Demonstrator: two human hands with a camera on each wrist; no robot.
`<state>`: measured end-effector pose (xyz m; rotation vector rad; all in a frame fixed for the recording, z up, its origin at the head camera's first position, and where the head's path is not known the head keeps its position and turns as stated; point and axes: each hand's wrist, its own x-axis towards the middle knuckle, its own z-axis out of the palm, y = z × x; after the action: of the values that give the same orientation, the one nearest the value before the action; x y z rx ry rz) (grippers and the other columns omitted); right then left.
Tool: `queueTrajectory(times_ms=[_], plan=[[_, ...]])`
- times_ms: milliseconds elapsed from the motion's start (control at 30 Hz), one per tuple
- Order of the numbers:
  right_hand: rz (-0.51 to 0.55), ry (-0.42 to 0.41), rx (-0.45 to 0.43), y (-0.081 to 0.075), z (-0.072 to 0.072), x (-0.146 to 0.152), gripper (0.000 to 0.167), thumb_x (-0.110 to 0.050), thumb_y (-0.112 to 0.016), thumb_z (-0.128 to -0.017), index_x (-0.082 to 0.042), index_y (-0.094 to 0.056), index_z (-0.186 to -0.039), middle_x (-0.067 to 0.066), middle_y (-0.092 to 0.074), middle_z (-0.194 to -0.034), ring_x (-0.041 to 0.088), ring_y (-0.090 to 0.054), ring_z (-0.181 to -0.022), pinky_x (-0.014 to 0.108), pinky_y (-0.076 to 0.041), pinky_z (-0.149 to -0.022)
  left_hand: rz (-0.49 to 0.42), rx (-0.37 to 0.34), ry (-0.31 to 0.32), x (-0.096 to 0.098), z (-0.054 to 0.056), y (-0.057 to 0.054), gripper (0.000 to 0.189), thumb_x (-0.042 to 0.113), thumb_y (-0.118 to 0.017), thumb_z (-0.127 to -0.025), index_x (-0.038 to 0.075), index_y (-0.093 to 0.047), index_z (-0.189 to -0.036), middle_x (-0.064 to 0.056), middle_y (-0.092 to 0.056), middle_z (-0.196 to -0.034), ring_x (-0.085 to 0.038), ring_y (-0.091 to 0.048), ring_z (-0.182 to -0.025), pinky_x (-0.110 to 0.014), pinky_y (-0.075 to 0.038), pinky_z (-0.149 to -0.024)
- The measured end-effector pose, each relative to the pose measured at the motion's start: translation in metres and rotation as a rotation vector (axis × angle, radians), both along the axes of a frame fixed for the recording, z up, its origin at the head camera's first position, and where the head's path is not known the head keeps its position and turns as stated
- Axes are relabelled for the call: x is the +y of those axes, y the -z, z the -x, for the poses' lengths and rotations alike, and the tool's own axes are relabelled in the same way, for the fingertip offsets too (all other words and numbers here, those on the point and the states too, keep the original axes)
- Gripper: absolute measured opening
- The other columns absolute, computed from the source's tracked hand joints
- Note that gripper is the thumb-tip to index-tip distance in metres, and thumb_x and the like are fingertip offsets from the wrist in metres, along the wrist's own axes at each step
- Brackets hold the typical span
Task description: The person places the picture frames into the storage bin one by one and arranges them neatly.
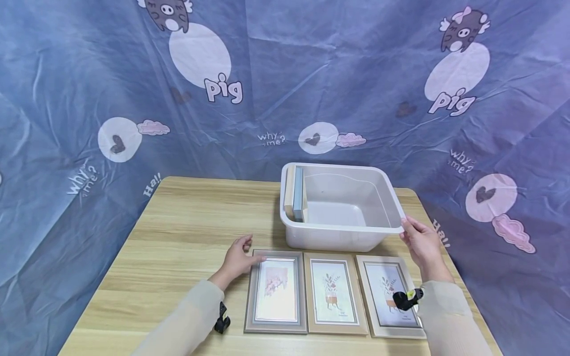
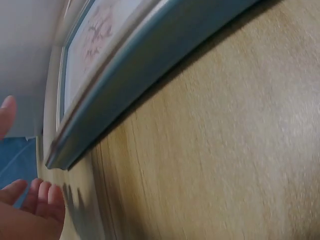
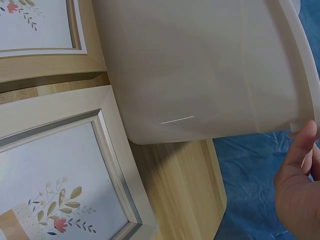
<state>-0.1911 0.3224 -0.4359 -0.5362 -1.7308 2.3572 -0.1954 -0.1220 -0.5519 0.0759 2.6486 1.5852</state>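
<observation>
My right hand (image 1: 423, 244) pinches the rim of a white plastic bin (image 1: 338, 237) at its near right corner; the right wrist view shows the thumb against the bin's wall (image 3: 215, 75). My left hand (image 1: 236, 259) hovers by the upper left corner of a grey-brown picture frame (image 1: 248, 306), thumb over the corner, fingers loosely bent. Whether the thumb touches it I cannot tell. In the left wrist view, the fingers (image 2: 42, 200) hold nothing. Beside that frame lie a tan picture frame (image 1: 337, 329) and a cream picture frame (image 1: 401, 332), all face up.
Inside the bin, a beige frame (image 1: 290, 188) and a blue frame (image 1: 299, 190) stand on edge along the left wall, with another pale edge beside them. Everything rests on a wooden table (image 1: 178, 222). A blue patterned curtain (image 1: 285, 99) hangs behind and on both sides.
</observation>
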Motion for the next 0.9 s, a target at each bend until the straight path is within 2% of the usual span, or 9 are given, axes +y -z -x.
queueTrajectory(times_ms=[133,267,533,900], plan=[[-0.004,0.000,-0.002,-0.001,0.000,0.000,0.020,-0.008,-0.064,-0.090,-0.024,-0.073,-0.080,-0.006,-0.060,-0.083,0.004,-0.052,-0.066,0.013,-0.050,-0.060,0.017,-0.032,0.023,-0.001,0.000,0.002,0.080,0.015,-0.086,-0.068,-0.014,-0.045,-0.131,-0.023,-0.058,-0.118,-0.034,-0.056,-0.104,-0.042,-0.049,-0.092],[-0.003,0.004,-0.009,-0.001,0.000,0.000,0.020,-0.008,-0.064,-0.090,-0.024,-0.073,-0.080,-0.006,-0.060,-0.083,0.004,-0.052,-0.066,0.013,-0.051,-0.059,0.040,-0.058,0.036,-0.002,-0.001,0.006,0.073,0.012,-0.085,-0.068,-0.017,-0.049,-0.125,-0.023,-0.061,-0.113,-0.032,-0.059,-0.098,-0.039,-0.053,-0.086],[-0.017,0.006,-0.007,-0.002,0.000,0.000,0.020,-0.009,-0.064,-0.090,-0.024,-0.073,-0.081,-0.006,-0.061,-0.084,0.004,-0.052,-0.067,0.013,-0.050,-0.059,0.057,-0.039,0.021,-0.005,0.001,0.013,0.057,0.010,-0.084,-0.069,-0.012,-0.060,-0.115,-0.017,-0.066,-0.103,-0.028,-0.062,-0.092,-0.037,-0.054,-0.081],[-0.011,0.000,-0.010,-0.001,0.000,0.000,0.023,-0.007,-0.062,-0.091,-0.025,-0.073,-0.081,-0.006,-0.061,-0.083,0.004,-0.052,-0.066,0.012,-0.050,-0.059,0.080,-0.043,-0.014,-0.004,0.001,0.012,0.040,0.007,-0.083,-0.069,-0.005,-0.068,-0.104,-0.008,-0.068,-0.090,-0.022,-0.063,-0.086,-0.034,-0.055,-0.076]])
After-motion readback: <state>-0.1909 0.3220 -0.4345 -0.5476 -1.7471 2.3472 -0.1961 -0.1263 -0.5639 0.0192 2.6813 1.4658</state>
